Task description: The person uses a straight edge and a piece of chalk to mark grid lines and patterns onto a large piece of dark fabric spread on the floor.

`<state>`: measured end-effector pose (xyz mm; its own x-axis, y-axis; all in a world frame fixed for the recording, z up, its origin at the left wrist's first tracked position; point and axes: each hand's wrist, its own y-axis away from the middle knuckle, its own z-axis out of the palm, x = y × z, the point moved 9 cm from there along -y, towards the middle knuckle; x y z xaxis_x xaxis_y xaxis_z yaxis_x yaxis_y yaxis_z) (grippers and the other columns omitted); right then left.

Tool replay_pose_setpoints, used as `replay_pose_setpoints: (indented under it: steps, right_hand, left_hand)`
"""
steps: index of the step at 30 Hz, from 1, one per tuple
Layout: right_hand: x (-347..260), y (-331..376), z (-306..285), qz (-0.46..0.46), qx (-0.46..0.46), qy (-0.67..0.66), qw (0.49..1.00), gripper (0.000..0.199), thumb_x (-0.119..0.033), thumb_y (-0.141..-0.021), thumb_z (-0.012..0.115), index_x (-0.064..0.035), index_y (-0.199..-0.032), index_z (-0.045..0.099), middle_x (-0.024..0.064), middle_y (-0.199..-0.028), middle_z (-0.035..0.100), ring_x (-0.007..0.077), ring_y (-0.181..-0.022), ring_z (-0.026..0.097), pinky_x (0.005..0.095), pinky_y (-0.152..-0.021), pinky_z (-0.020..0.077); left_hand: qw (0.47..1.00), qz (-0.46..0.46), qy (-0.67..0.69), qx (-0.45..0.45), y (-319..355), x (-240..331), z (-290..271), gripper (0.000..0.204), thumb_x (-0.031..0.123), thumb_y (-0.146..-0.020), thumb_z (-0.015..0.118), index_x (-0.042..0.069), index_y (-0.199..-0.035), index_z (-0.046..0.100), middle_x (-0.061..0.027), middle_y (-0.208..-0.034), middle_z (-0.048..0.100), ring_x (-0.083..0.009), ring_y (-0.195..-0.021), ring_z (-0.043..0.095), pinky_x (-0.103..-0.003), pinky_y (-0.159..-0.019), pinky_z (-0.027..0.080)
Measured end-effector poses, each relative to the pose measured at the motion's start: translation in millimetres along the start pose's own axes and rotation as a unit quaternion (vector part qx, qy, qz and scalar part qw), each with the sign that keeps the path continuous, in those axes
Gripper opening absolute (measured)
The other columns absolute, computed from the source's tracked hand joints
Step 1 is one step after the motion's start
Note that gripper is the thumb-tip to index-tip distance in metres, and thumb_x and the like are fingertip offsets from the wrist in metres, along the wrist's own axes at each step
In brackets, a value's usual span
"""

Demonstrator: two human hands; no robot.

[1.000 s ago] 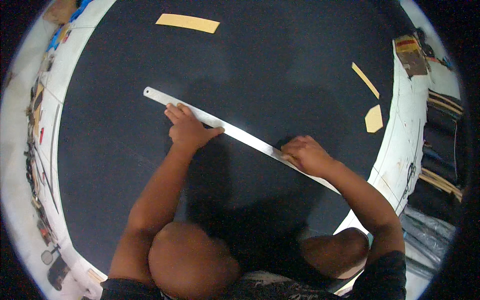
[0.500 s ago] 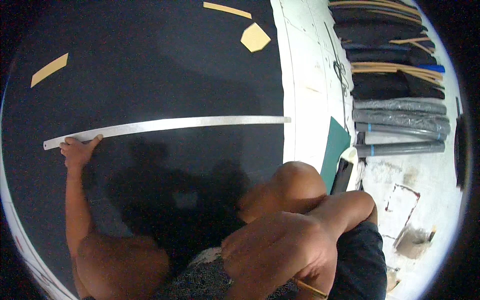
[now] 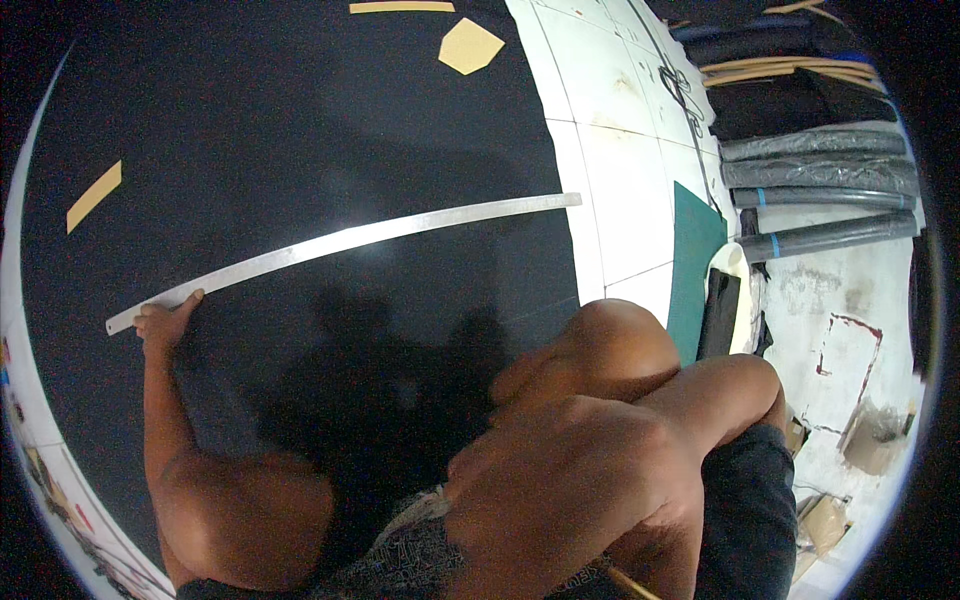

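A long metal ruler (image 3: 345,238) lies across a spread of black cloth (image 3: 290,130), its right tip just past the cloth's edge. My left hand (image 3: 168,322) grips the ruler near its left end, with the fingers curled at the near edge and the thumb resting along the strip. My right arm (image 3: 570,490) is bent in front of my body. The fingers of my right hand are hidden at the lower edge, where a thin yellow stick (image 3: 632,586) shows beside the arm.
Tan card pieces (image 3: 471,46) lie on the cloth, one more at the far left. White tiled floor (image 3: 625,190) borders it. To the right are a green mat (image 3: 697,260), a black roll (image 3: 718,315) and several plastic-wrapped rolls (image 3: 820,170). My bent legs are close by.
The whole view has turned and shifted, so the ruler looks more slanted. My left hand stays at the ruler's left end, and my right arm keeps its bent pose.
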<state>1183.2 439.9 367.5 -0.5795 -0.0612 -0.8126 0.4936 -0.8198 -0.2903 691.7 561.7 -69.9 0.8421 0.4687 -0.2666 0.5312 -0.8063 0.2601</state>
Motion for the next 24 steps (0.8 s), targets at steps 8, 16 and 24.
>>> replay_pose_setpoints:
  steps: [8, 16, 24]
  right_hand:
    - [0, -8, -35, 0.141, -0.008, 0.292, 0.946, 0.029, -0.023, -0.094, 0.068, 0.0056, -0.098, 0.070, 0.0162, -0.093, 0.073, 0.0202, -0.069, 0.068, 0.0294, -0.056, 0.0507]
    - [-7, 37, -312, 0.194, 0.359, 0.563, 0.719, 0.040, -0.035, -0.109, 0.042, -0.0055, -0.124, 0.064, -0.0035, -0.069, 0.047, 0.0070, -0.061, 0.044, 0.0230, -0.057, 0.0398]
    - [178, 157, -345, 0.281, 0.152, 0.780, 0.539, 0.046, -0.008, -0.091, 0.061, -0.0114, -0.137, 0.054, 0.0172, -0.135, 0.056, 0.0379, -0.122, 0.057, 0.0469, -0.098, 0.0507]
  left_hand:
    - [0.987, 0.022, 0.099, -0.124, 44, 50, -17, 0.145, 0.088, -0.059, 0.072, -0.017, -0.147, 0.024, -0.0387, -0.148, 0.031, -0.0517, -0.139, 0.035, -0.059, -0.113, 0.034]
    - [0.983, -0.050, 0.125, -0.124, 69, 21, -17, 0.146, 0.088, -0.056, 0.073, -0.006, -0.154, 0.021, -0.0329, -0.159, 0.020, -0.0488, -0.148, 0.021, -0.075, -0.109, 0.023]
    - [0.975, -0.099, 0.138, -0.143, 62, -78, 8, 0.149, 0.086, -0.053, 0.076, -0.003, -0.157, 0.018, -0.0280, -0.161, 0.020, -0.0438, -0.150, 0.020, -0.072, -0.113, 0.017]
